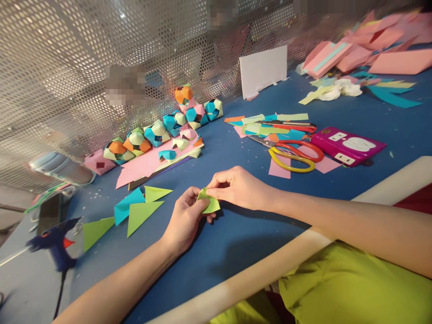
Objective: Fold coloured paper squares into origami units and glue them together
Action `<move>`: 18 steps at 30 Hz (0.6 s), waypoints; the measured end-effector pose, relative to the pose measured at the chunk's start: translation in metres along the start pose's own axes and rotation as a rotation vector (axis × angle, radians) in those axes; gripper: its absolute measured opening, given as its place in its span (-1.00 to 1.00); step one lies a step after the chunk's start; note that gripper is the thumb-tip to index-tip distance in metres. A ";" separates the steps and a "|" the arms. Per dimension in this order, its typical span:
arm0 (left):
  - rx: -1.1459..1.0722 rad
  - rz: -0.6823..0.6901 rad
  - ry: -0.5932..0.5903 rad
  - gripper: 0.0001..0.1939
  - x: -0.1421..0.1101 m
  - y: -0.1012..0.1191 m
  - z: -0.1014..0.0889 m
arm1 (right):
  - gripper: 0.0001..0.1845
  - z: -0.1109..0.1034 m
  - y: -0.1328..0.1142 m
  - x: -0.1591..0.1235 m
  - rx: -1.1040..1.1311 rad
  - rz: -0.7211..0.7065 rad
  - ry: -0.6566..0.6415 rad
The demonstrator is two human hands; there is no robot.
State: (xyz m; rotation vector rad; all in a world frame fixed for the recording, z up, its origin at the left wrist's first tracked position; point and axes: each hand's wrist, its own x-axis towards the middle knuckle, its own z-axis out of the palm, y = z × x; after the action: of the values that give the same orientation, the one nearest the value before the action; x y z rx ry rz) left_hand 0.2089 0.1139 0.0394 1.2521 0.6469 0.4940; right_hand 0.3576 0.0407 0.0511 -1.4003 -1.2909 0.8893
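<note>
A small piece of light green paper [212,206], partly folded, is pinched between my two hands above the blue table. My left hand [186,216] grips it from the left with the thumb on top, fingers curled underneath. From the right, my right hand [241,189] pinches its upper edge between thumb and fingers. Left of my hands lie a green paper triangle [143,216], a smaller green triangle [157,193], a blue folded paper [130,204] and another green triangle [97,231].
Scissors [293,155] and a purple box [347,146] lie beyond my right hand among paper strips. Folded paper balls [157,132] line the perforated metal screen [162,45]. A glue gun [56,245], a phone [50,213] and a tumbler [64,167] are at left; pink paper pieces [401,63] pile at far right.
</note>
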 end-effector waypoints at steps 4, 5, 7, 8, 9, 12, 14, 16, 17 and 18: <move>0.021 0.031 -0.013 -0.80 -0.001 -0.001 0.001 | -0.86 0.001 0.000 0.000 0.077 0.032 -0.013; 0.022 0.038 -0.014 -0.81 -0.001 -0.001 0.001 | -0.87 0.002 0.000 0.001 0.089 0.043 -0.013; 0.019 0.041 -0.016 -0.81 -0.002 -0.001 0.002 | -0.87 0.002 -0.001 0.001 0.092 0.065 -0.006; 0.016 0.039 -0.017 -0.81 -0.002 -0.001 0.003 | -0.87 0.003 -0.001 0.001 0.090 0.072 -0.005; 0.013 0.034 -0.018 -0.80 -0.002 0.000 0.003 | -0.87 0.003 -0.001 0.001 0.088 0.075 -0.004; 0.006 0.030 -0.018 -0.78 -0.002 0.000 0.004 | -0.85 0.004 0.000 0.001 0.083 0.069 0.005; 0.003 0.033 -0.016 -0.78 -0.003 -0.001 0.004 | -0.85 0.004 0.001 0.001 0.064 0.062 0.022; 0.000 0.035 -0.012 -0.79 -0.003 -0.001 0.004 | -0.85 0.004 0.002 0.002 0.038 0.057 0.036; -0.004 0.035 -0.008 -0.80 -0.003 -0.001 0.004 | -0.85 0.004 0.003 0.002 0.028 0.055 0.041; -0.010 0.036 -0.007 -0.81 -0.003 -0.002 0.004 | -0.85 0.004 0.003 0.003 0.022 0.053 0.045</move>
State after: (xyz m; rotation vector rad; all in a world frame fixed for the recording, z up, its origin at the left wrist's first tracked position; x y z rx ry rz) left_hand 0.2092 0.1090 0.0391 1.2574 0.6166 0.5222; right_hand 0.3553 0.0440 0.0476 -1.4353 -1.2123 0.9002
